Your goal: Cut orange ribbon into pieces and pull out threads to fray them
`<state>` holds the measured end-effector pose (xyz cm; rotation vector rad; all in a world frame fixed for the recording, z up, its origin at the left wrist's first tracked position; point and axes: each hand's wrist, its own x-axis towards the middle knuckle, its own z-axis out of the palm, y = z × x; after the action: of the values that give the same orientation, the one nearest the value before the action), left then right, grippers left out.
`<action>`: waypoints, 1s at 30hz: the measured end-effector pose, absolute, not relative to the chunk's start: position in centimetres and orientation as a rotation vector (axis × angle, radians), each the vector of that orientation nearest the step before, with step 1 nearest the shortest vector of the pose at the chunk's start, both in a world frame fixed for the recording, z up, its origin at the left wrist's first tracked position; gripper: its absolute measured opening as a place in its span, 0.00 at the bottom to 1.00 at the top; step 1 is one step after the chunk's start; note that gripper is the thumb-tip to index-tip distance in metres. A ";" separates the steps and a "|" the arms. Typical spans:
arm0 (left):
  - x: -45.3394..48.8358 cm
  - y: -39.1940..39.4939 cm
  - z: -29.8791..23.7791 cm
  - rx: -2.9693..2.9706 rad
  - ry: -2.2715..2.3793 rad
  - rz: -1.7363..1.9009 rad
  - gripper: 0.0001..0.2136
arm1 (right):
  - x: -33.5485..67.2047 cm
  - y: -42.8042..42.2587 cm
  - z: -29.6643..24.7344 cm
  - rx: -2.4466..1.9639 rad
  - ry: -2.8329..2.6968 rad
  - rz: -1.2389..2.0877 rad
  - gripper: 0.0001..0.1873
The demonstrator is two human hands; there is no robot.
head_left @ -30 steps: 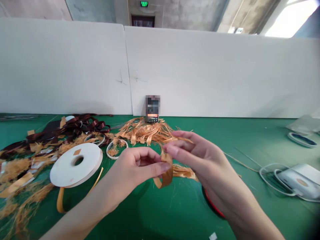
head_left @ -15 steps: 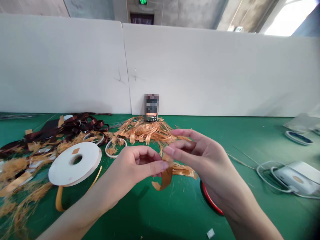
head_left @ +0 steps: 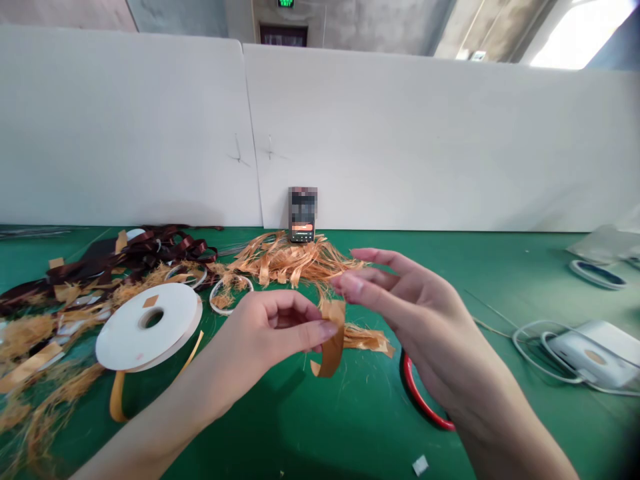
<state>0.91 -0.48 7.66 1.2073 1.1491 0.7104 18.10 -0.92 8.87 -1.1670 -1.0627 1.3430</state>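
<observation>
**A:** We're on the left hand (head_left: 270, 327), fingers curled, thumb pinching a strip of amber tape (head_left: 333, 340) that curls down over the green counter (head_left: 360, 420)!

**B:** And we see the right hand (head_left: 413, 313) open, its fingers (head_left: 385, 264) spread just above the strip, not gripping it.

**A:** Behind them we've got a heap of frayed amber strips (head_left: 285, 263), and off to the left, a white tape roll (head_left: 150, 327).
</observation>
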 end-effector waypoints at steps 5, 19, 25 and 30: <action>0.9 -0.5 7.5 1.232 1.144 0.693 0.08 | 18.2 -0.9 9.0 -1.197 -1.158 1.428 0.24; 1.0 -0.5 7.1 1.244 1.128 0.695 0.10 | 18.5 -0.9 8.6 -1.222 -1.256 1.391 0.22; 1.4 -0.7 7.1 1.235 1.108 0.754 0.10 | 18.2 -0.9 8.5 -1.189 -1.209 1.454 0.22; 1.1 -0.5 7.0 1.332 1.125 0.772 0.08 | 17.9 -1.1 8.5 -1.259 -1.224 1.351 0.21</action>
<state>1.05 -0.47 7.00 1.3318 1.1246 0.7716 17.94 -1.05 8.53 -1.2594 -1.2239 1.3507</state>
